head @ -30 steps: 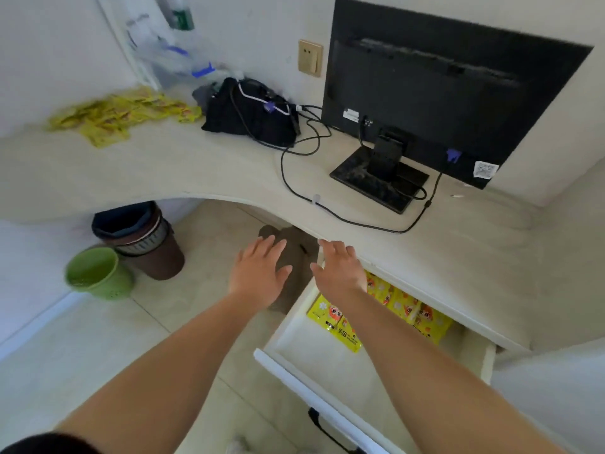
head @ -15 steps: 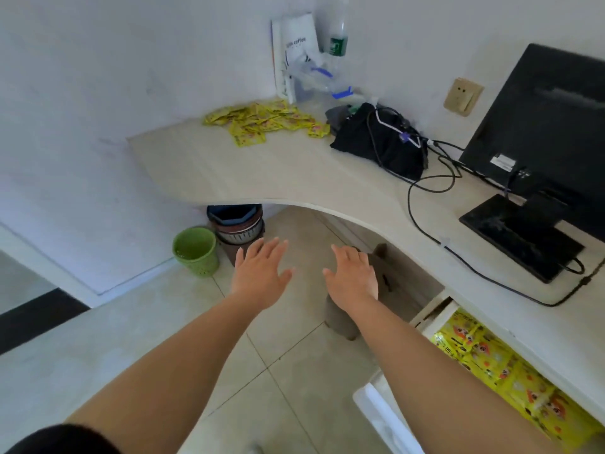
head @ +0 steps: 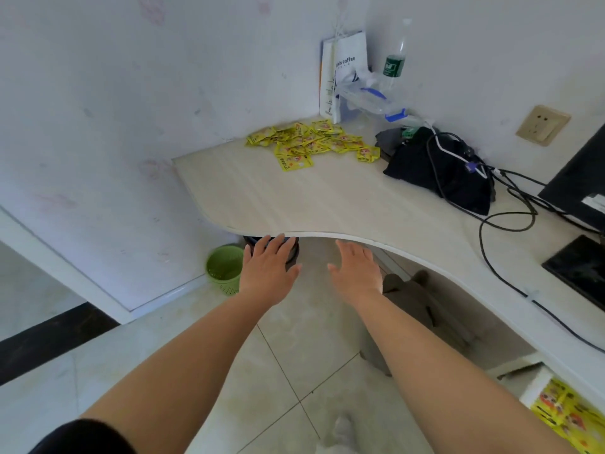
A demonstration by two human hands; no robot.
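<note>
Both hands are out in front, flat and palm down, with the fingers straight and a little spread, and they hold nothing. The left hand [head: 266, 273] and the right hand [head: 355, 273] are side by side with a gap between them, in the air just below the curved front edge of the desk [head: 327, 198]. The yellow packets [head: 311, 142] lie in a loose heap at the far back of the desk, near the corner of the wall, well apart from the hands. The heap is straight ahead and farther away, so I think the hands must go forward over the bare desk top to get to it. The heap is long from side to side (not pointing at the person), and it sits about in line with the gap between the two hands. Neither hand looks much nearer, though the left fingertips come a bit closer to the desk edge. The left end of the heap is on the left hand's side and the right end, by the black bag [head: 442, 172], is on the right hand's side, so each hand could scoop one end. Low on the right, an open drawer [head: 537, 385] holds packets of the same kind.
</note>
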